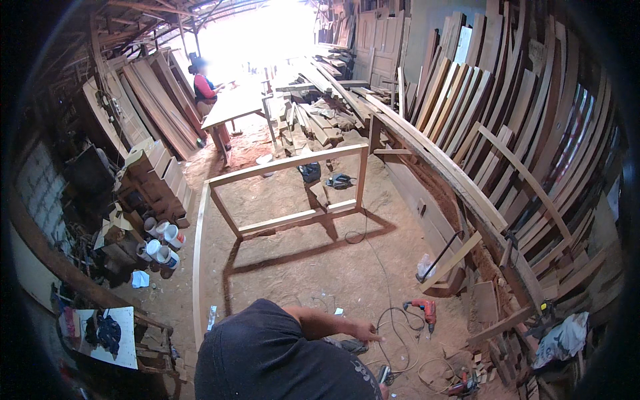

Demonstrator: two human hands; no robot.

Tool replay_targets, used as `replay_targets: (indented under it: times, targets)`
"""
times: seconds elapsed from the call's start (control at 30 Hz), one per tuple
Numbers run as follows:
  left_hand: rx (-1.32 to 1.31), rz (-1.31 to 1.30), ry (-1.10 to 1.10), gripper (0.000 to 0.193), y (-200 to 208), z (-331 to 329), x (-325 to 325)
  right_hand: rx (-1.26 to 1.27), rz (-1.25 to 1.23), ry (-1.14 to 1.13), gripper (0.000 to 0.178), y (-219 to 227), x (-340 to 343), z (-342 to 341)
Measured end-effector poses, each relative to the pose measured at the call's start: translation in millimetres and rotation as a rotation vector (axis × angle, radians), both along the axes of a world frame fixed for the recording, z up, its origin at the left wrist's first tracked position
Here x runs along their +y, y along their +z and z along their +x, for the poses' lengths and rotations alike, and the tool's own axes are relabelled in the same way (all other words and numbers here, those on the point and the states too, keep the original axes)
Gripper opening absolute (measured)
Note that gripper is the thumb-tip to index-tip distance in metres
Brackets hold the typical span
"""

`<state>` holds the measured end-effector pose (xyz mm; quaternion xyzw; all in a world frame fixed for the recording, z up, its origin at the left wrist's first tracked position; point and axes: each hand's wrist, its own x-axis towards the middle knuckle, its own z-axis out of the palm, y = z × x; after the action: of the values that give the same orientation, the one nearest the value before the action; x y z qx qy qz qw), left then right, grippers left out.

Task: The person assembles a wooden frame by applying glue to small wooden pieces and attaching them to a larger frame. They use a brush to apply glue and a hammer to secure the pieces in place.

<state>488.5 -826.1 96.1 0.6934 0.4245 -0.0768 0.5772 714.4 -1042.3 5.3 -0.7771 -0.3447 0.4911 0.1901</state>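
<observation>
My left arm reaches across to the right from a dark short sleeve. My left hand (pixel 363 331) is low over the sandy floor, its fingers drawn together near a loop of dark cable (pixel 393 327). Whatever is in them, if anything, is too small to make out. My dark shirt (pixel 273 360) covers much of the lower middle. At its right edge a sliver of skin, seemingly my right hand (pixel 385 391), shows beside a small grey and dark object (pixel 383 373); its fingers are hidden. A red power drill (pixel 427 312) lies just right of the cable.
A wooden frame (pixel 287 163) stands ahead, two power tools (pixel 341 181) by it. A long timber bench (pixel 437 160) and leaning boards (pixel 467 87) line the right. Paint buckets (pixel 175 236) stand left. A co-worker (pixel 204 85) is by the far table (pixel 233 110). Wood offcuts (pixel 483 367) lie lower right.
</observation>
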Motion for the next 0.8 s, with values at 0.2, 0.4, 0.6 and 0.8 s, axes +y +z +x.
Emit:
replay_targets:
  times: [0.2, 0.4, 0.6, 0.8]
  targets:
    - [-0.1, -0.028, -0.148, 0.091, 0, 45, -16, 0.136, 0.131, -0.092, 0.022, 61, 29, -29]
    - [-0.13, -0.187, -0.072, 0.093, 2, 48, -19, 0.405, 0.246, -0.08, 0.036, 103, 50, -46]
    - [-0.199, -0.171, -0.006, 0.09, 47, 41, -23, 0.467, 0.155, -0.109, 0.026, 126, 49, -42]
    - [-0.231, -0.071, 0.002, 0.082, 66, 44, -22, 0.693, 0.164, -0.242, 0.036, 120, 49, -33]
